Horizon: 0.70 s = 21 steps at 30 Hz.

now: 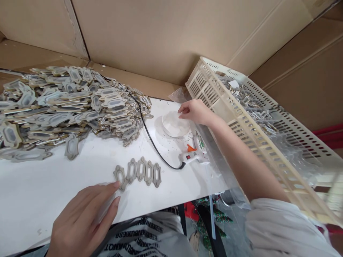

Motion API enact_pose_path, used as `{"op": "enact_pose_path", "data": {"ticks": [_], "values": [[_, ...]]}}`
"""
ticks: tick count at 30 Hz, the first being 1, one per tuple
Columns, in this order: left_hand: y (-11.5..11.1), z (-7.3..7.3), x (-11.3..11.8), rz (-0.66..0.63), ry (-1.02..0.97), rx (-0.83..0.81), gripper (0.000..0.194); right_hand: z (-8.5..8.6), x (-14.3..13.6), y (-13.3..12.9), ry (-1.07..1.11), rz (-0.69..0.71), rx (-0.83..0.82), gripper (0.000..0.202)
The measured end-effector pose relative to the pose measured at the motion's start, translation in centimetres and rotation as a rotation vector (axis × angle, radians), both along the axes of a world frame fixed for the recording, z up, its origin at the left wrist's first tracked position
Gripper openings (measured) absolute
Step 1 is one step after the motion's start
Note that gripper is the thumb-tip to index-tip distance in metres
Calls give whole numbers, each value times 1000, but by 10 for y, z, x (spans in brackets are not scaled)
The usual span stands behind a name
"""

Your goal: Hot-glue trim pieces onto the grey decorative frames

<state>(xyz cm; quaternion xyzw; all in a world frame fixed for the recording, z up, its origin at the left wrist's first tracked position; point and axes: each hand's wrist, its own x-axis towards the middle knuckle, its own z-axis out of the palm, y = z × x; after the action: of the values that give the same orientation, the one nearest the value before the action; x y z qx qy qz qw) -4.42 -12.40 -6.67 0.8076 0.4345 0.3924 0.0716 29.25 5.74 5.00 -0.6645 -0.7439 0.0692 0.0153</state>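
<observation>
My left hand is open at the near edge of the white table, thumb and index finger apart. Its index fingertip touches the leftmost grey metal frame plate. That plate tilts at the end of a short row of several similar frame plates, each with a long opening. Over the far right rim of a small white bowl, my right hand has its thumb and fingers pinched together. Whatever is between those fingertips is too small to make out. Whitish, translucent contents lie in the bowl.
A large heap of frame plates covers the back left. A white glue gun lies below the bowl, its black cord crossing the table. At right stands a cream plastic crate with metal parts and clear bags. Cardboard walls enclose the back.
</observation>
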Motion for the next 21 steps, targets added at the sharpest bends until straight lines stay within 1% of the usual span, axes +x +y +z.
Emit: {"op": "enact_pose_path", "data": {"ticks": [3, 8, 13, 15, 18, 20, 21], "values": [[1, -1, -1, 2, 5, 6, 25, 2, 4, -2, 79, 7, 73, 10], [3, -1, -2, -33, 15, 40, 24, 1, 10, -4, 222, 27, 202, 8], [4, 1, 0, -50, 5, 51, 23, 1, 14, -6, 226, 17, 227, 4], [5, 1, 0, -79, 4, 75, 21, 4, 14, -8, 283, -4, 255, 4], [4, 3, -2, -133, -9, 120, 18, 10, 1, -15, 499, -30, 288, 6], [1, 5, -3, -151, -27, 157, 17, 12, -21, -22, 696, 7, 233, 7], [0, 7, -4, -152, -34, 172, 16, 12, -36, -27, 774, 49, 186, 9]]}}
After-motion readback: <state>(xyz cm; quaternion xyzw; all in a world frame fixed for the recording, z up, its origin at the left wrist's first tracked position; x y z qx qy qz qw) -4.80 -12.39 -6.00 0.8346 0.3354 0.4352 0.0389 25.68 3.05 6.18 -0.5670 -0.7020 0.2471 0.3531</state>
